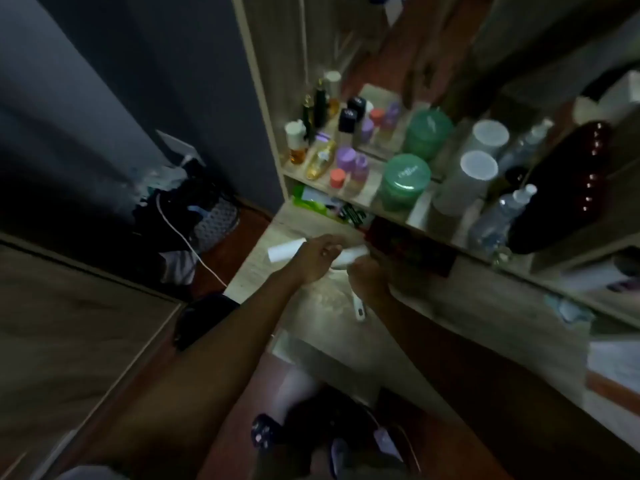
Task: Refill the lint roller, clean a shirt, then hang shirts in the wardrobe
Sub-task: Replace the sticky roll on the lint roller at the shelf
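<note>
Refill stage, under way: left hand (317,259) fingers wrapped round white refill roll (285,251); right hand (370,280) fingers grasp lint roller (358,308) handle above tabletop (460,303). Judged outstanding: seating roll, shirt cleaning, wardrobe hanging.

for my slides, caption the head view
Over a wooden dresser, the left hand holds a white roll and the right hand a lint roller.

Green jar (406,181), white cable (187,244), spray bottle (498,216)
</note>
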